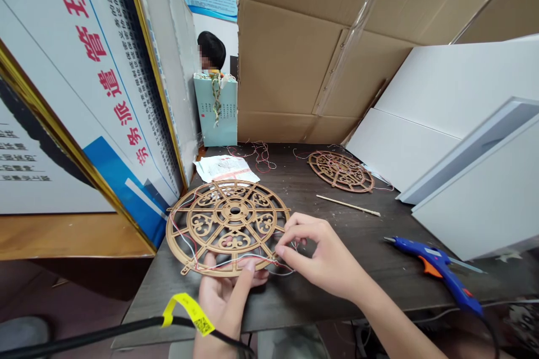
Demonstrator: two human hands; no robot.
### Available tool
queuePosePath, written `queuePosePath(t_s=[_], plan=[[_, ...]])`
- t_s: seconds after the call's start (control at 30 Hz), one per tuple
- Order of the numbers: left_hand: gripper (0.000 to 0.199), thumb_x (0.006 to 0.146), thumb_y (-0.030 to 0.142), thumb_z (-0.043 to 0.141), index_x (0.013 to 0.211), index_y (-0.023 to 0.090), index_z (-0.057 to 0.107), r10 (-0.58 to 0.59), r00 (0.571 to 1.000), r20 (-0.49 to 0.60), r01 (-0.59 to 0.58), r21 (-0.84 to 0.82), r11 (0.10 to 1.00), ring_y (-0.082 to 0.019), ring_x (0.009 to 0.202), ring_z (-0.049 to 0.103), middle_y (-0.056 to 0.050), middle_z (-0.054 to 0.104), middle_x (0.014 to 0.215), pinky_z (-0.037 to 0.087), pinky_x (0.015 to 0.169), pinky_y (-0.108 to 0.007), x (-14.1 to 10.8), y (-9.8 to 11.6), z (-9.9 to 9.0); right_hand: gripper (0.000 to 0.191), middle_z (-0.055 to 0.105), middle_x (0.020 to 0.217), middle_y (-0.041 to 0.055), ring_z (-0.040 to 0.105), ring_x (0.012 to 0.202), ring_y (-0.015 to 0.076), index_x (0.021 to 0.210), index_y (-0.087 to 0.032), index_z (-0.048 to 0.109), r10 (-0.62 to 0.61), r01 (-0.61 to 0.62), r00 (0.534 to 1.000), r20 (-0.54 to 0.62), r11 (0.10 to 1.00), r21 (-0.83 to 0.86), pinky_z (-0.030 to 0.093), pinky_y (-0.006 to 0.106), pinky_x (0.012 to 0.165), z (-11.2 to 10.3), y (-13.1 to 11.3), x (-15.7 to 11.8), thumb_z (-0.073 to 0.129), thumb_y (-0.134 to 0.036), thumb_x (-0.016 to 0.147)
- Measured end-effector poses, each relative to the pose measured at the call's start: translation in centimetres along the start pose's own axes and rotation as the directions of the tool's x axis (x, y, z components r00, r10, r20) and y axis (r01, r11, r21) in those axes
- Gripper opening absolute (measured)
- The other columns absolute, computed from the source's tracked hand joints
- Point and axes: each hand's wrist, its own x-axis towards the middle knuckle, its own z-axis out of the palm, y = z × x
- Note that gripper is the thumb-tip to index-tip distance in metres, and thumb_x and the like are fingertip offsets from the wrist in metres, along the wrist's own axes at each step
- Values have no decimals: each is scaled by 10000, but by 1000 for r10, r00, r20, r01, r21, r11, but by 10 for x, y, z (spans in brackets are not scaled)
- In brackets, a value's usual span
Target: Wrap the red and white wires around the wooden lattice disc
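Observation:
A round brown openwork disc is tilted above the near part of the dark table. My left hand grips its near rim, thumb on top and fingers underneath. Thin red and white wires run along the disc's left and near edges. At the right rim, my right hand has thumb and index finger drawn together beside the wires; whether a wire lies between the fingertips is too small to tell.
A second disc lies at the back right, near a thin stick. A blue glue gun rests at the right. Papers, loose wires and a light-blue box stand behind. A black cable crosses the lower left. A person's head shows behind the box.

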Motion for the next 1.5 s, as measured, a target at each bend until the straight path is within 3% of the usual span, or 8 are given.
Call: queuePosePath(t_s=[0.17,0.37,0.57,0.8,1.03,1.2,1.5], plan=[[1029,636,417,942,1456,123,396,2,1000,19,-2,12,1000,-267,655,753,-125,788,868,632,617,-313,0,0,0,50,699,880,-3,626,826,123,873,-210,780,-36,38,998,42,999,-36,464,251,759,-2,-3,-8,747,-177,852],[1000,636,408,934,1437,124,408,-1,1000,8,1,29,1000,-280,695,764,-112,786,858,637,641,-323,0,0,0,115,669,858,4,605,823,125,825,-184,721,-33,40,997,65,993,-110,454,255,754,0,-4,-4,664,-141,915],[982,631,406,940,1423,146,421,9,1000,19,-9,24,1000,-280,701,766,-104,789,873,631,614,-310,1,-1,-1,109,663,832,4,579,765,121,810,-170,676,15,-10,996,92,999,-48,452,242,705,2,-3,2,640,-129,905],[816,615,418,951,1237,139,502,-4,1000,-8,4,17,1000,-285,714,769,-110,784,857,640,644,-323,0,-2,-1,112,667,809,1,571,748,118,801,-164,693,31,-27,993,113,999,-36,442,231,691,0,-3,6,638,-92,867],[960,658,428,932,1408,126,415,2,1000,28,-3,31,1000,-281,704,765,-122,788,880,623,617,-311,0,-1,-2,121,666,836,3,586,750,112,800,-161,696,37,-27,981,189,998,-54,448,227,691,-6,-4,11,631,-101,882],[1055,610,419,960,1457,130,402,-17,1000,6,17,-19,1000,-292,707,767,-110,786,847,625,604,-311,0,-1,-1,119,638,799,7,565,734,120,784,-164,684,30,-9,971,236,996,-90,434,239,681,-6,-6,14,647,-134,893],[1015,612,393,958,1422,111,415,-73,997,26,74,-56,996,-329,692,764,-119,776,803,644,607,-376,1,4,-4,133,630,785,10,552,737,125,797,-160,682,-10,37,949,315,996,-80,420,243,681,-4,-1,19,660,-173,927]])
